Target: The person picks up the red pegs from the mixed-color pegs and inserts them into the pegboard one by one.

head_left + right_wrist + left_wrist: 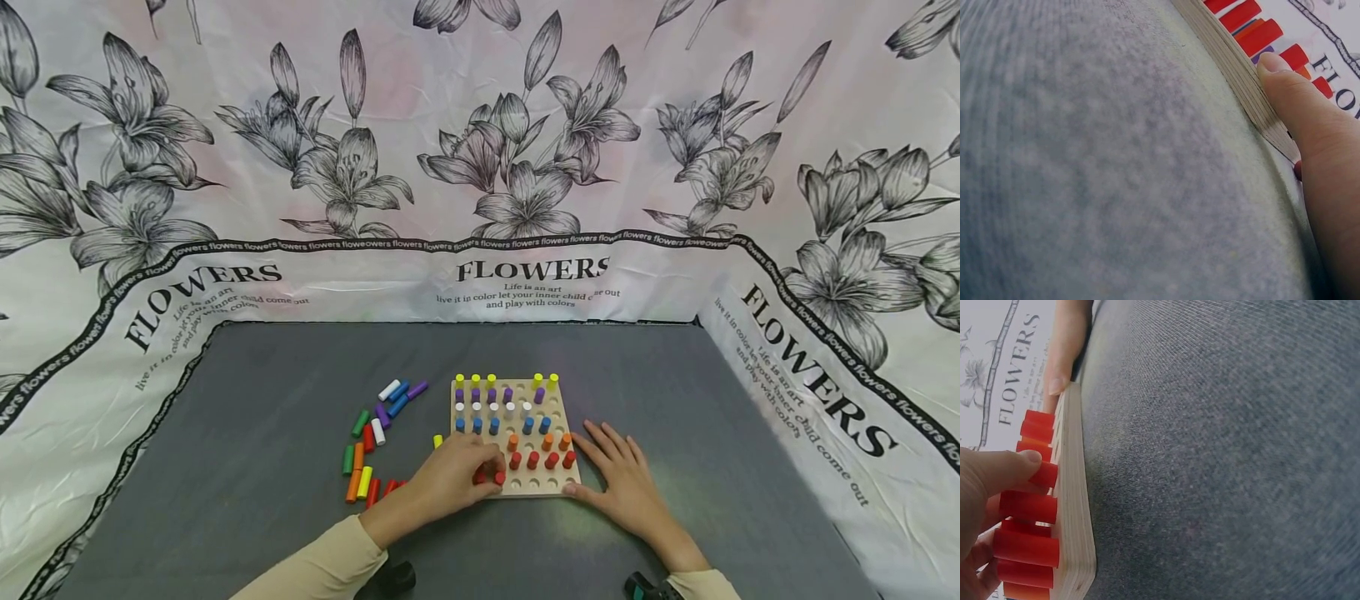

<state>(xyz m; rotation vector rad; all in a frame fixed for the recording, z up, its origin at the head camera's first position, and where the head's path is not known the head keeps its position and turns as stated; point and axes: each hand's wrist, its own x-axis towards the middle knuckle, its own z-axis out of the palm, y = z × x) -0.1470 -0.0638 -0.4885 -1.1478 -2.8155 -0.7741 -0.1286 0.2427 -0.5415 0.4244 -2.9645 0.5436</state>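
Observation:
A wooden pegboard (527, 492) lies on the grey cloth, with rows of yellow, purple, white, blue, orange and red pegs standing in it. Over its front left corner, my left hand (452, 473) pinches a red peg (499, 477) in the front row. In the left wrist view the thumb (1007, 467) presses on that red peg (1044, 475), and several more red pegs stand nearby. My right hand (628, 487) rests at the board's right edge with fingers extended. Its thumb (1294, 100) touches the board's near right corner in the right wrist view.
Loose pegs lie left of the board: green (361, 422), orange (353, 487), white (378, 432), purple (417, 391), blue and red ones. A yellow peg (438, 442) is near the board's left edge. A flower-printed cloth (360, 279) surrounds the table (675, 383).

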